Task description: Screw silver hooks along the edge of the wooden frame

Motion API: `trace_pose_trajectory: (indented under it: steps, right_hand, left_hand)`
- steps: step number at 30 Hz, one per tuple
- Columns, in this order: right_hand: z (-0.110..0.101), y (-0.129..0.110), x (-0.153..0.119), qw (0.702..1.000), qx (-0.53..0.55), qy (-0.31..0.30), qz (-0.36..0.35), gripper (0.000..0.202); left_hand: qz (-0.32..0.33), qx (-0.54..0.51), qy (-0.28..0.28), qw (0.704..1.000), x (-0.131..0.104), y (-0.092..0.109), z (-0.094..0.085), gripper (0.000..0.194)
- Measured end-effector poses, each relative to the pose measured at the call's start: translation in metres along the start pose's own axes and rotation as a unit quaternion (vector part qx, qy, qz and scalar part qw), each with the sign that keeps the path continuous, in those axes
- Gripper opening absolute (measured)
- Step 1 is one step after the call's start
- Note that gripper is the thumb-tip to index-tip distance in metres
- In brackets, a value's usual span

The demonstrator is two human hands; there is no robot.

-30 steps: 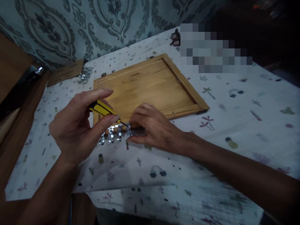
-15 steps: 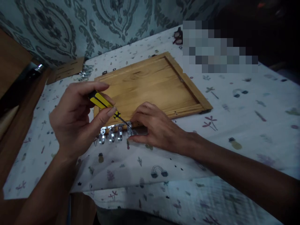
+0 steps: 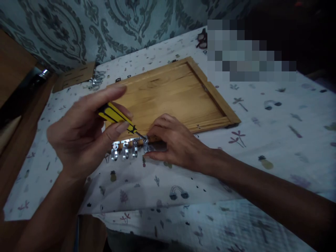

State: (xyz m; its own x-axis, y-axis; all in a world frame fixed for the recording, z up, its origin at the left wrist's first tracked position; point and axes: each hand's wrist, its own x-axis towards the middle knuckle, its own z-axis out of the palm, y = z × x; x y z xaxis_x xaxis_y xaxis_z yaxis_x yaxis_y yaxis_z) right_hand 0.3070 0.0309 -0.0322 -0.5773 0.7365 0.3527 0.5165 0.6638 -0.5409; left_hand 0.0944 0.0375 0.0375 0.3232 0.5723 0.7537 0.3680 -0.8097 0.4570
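A yellow-and-black screwdriver (image 3: 115, 117) is gripped in my left hand (image 3: 76, 136), its shaft slanting down to the right. The tip meets the screw area of a silver metal hook (image 3: 146, 146) at the front edge of a framed wooden board (image 3: 170, 96). My right hand (image 3: 181, 145) pinches that hook from the right, thumb below it and fingers resting at the board's edge. Left of it, several similar metal hooks (image 3: 125, 150) sit in a row along the same edge. The board lies flat on the table.
A patterned white cloth (image 3: 210, 196) covers the table. At the back left lie a brown slotted panel (image 3: 75, 75) and a pile of loose metal pieces (image 3: 96, 81). Dark scissor handles (image 3: 202, 39) show at the back, beside a blurred-out patch. A patterned curtain (image 3: 136, 21) hangs behind.
My left hand has shifted its hold slightly around the screwdriver's handle, its index finger more raised. The right hand stays on the hook. The whole view has moved a little.
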Motion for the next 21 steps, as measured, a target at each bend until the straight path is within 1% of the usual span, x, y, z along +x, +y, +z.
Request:
trace_pose_trajectory:
  steps: [2,3,4,5,8,10,15,19,21]
  right_hand:
    - [0.0005,0.0001,-0.0001,1.0,0.0,0.001,-0.001,0.04]
    - [0.0005,0.0001,-0.0002,1.0,-0.001,0.0,-0.001,0.041]
    - [0.0003,0.0,-0.0002,1.0,0.0,0.0,-0.002,0.041]
    - [0.0,-0.0001,-0.0003,1.0,0.0,-0.003,-0.001,0.041]
    - [-0.0016,-0.0009,-0.0003,1.0,0.001,-0.005,0.001,0.041]
    - [-0.0022,-0.0013,-0.0005,1.0,0.0,-0.003,-0.001,0.04]
    - [-0.0009,-0.0013,-0.001,1.0,0.005,0.002,-0.001,0.038]
    - [-0.0008,-0.0013,-0.0012,1.0,0.008,0.0,0.0,0.04]
    - [-0.0014,-0.0014,-0.0012,1.0,0.008,-0.001,0.0,0.039]
  left_hand:
    - [0.004,0.015,0.072,0.997,0.0002,-0.004,0.0011,0.036]
    - [0.016,0.026,0.096,0.995,0.0003,-0.0061,0.0014,0.035]
    - [0.028,0.035,0.105,0.993,0.0002,-0.0079,0.0014,0.036]
    - [0.036,0.04,0.099,0.994,0.0001,-0.0092,0.0012,0.039]
    - [0.033,0.046,0.043,0.998,-0.0015,-0.0092,-0.0001,0.049]
    - [0.034,0.048,0.026,0.998,-0.0027,-0.0069,-0.0003,0.051]
    - [0.019,0.029,0.018,0.999,-0.004,-0.0018,0.0045,0.051]
    - [0.027,0.002,0.0,1.0,-0.0037,-0.0011,0.0077,0.05]
    - [0.024,0.008,-0.003,1.0,-0.0035,-0.0013,0.007,0.051]
